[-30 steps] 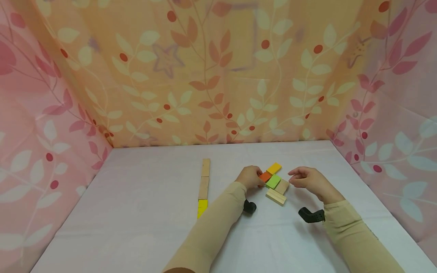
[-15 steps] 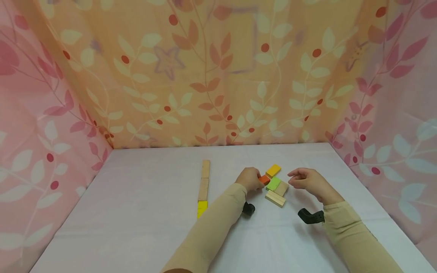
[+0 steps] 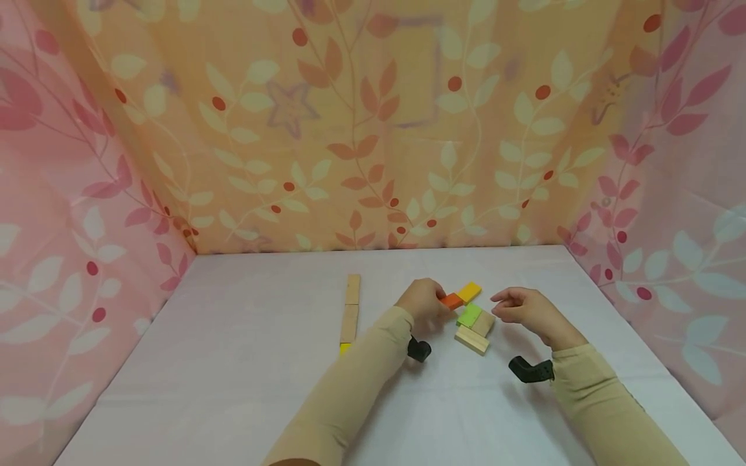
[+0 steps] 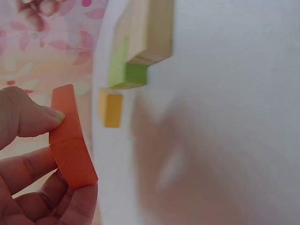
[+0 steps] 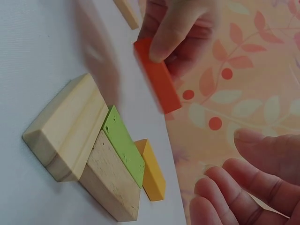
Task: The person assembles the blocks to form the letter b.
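My left hand [image 3: 422, 299] pinches an orange wooden block [image 4: 72, 140] between thumb and fingers. In the right wrist view that block hangs above the table, apart from the other blocks. Below it lies a small group: a green block [image 5: 124, 145], a yellow-orange block [image 5: 153, 171] and two plain wood blocks, one flat [image 5: 111, 180] and one nearer, thicker block [image 5: 70, 126]. The green block touches the flat plain one. My right hand [image 3: 527, 312] hovers just right of the group, its fingers loosely bent, holding nothing.
Left of my left arm, two plain blocks [image 3: 352, 289] and a yellow block [image 3: 345, 348] form a straight line, the yellow one partly behind the sleeve. Patterned curtains [image 3: 373, 129] border the white table [image 3: 204, 362] at the back and both sides.
My left hand has taken the orange block up from beside the green one, lifting it and drawing it slightly left. The right hand has stayed in place.
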`<action>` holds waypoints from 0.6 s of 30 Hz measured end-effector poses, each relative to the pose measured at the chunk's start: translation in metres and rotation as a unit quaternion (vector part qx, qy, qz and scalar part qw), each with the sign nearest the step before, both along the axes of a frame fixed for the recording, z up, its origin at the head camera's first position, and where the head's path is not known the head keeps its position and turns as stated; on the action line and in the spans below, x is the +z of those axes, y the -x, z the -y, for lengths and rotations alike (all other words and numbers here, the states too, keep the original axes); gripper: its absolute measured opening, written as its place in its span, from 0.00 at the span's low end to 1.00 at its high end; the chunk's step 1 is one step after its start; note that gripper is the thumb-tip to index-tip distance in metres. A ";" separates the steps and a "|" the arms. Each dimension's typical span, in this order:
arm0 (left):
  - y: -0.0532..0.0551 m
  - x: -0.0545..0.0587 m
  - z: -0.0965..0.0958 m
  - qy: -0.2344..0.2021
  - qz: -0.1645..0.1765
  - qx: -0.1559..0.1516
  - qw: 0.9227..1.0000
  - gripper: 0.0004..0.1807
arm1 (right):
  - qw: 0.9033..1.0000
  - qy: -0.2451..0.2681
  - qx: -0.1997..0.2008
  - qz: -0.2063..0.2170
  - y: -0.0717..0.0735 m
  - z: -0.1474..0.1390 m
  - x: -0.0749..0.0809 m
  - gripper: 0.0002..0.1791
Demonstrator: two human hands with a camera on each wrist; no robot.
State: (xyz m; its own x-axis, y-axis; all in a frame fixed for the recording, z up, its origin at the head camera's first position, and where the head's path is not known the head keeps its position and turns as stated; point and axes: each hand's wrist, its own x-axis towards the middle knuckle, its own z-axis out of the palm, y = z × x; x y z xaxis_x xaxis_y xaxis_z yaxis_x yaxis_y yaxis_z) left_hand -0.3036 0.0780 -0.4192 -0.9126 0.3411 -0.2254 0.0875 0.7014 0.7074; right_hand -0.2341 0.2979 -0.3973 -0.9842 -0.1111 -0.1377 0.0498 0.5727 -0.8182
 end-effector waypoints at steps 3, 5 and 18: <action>0.004 0.006 0.006 0.012 -0.030 -0.021 0.999 0.12 | 1.000 -0.001 -0.001 0.002 0.000 0.001 0.000 0.24; 0.005 0.011 0.012 0.015 -0.044 -0.032 0.998 0.12 | 1.000 0.000 -0.003 0.007 0.000 0.002 0.000 0.24; 0.008 0.028 0.053 0.041 -0.089 -0.069 0.993 0.12 | 1.000 0.011 -0.003 0.010 0.001 0.005 -0.002 0.24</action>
State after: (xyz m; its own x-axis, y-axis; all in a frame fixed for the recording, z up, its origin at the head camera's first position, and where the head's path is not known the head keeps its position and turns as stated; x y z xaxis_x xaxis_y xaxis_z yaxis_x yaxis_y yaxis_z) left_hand -0.3113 0.0248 -0.3915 -0.8866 0.4521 -0.0975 0.3041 0.7286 0.6137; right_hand -0.2355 0.2926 -0.3991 -0.9818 -0.1091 -0.1555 0.0696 0.5549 -0.8290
